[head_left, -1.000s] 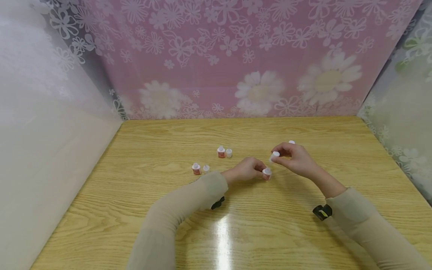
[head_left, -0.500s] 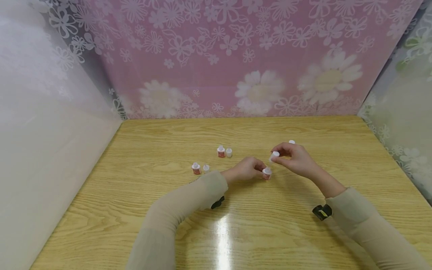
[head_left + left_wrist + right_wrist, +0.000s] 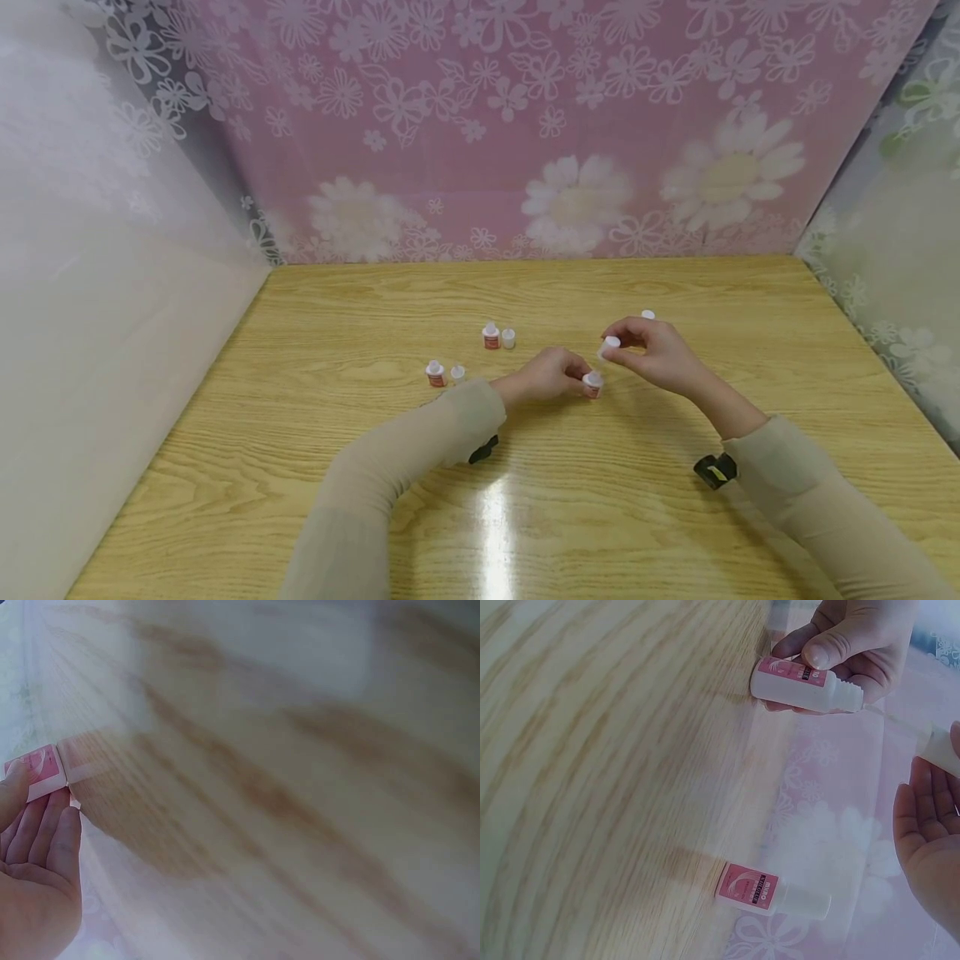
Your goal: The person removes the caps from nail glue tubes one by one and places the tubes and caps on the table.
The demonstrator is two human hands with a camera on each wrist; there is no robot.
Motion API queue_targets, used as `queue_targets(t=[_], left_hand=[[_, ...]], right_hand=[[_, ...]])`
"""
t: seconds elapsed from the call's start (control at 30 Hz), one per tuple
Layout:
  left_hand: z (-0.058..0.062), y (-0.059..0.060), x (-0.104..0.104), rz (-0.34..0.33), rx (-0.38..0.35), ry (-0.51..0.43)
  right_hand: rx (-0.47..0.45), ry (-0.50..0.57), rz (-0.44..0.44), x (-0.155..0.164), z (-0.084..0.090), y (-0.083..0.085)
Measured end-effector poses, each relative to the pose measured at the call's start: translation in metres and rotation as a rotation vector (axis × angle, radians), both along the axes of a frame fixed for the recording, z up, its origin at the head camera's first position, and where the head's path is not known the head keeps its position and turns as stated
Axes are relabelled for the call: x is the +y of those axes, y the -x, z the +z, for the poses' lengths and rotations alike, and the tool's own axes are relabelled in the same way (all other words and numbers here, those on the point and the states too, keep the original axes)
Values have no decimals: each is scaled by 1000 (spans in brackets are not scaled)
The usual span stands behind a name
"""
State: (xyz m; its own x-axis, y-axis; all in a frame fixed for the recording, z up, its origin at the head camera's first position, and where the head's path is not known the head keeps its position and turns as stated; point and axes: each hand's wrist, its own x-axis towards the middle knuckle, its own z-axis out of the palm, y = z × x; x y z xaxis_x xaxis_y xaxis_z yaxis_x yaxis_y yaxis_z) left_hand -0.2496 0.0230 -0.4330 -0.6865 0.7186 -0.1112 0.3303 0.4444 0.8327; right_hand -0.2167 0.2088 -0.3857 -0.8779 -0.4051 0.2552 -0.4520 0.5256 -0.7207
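Note:
My left hand holds a small white glue bottle with a pink label upright by its body, fingers and thumb on its sides. The bottle's neck is uncapped. Above and slightly right of it, my right hand pinches a white brush cap between thumb and fingers. In the right wrist view a thin brush stem runs from the cap, its tip right at the bottle's mouth. The left wrist view shows the thumb pressed on the pink label.
Two more uncapped glue bottles stand on the wooden table to the left, each with a brush cap beside it. A capped glue bottle stands behind my right hand. Flowered sheeting walls the table's back and sides.

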Motion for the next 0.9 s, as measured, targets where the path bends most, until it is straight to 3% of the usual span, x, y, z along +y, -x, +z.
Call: queue_targets(t=[0.9], left_hand=[[-1,1,1,10,-4,5]], right_hand=[[15,-7,-10,0,-2,-1]])
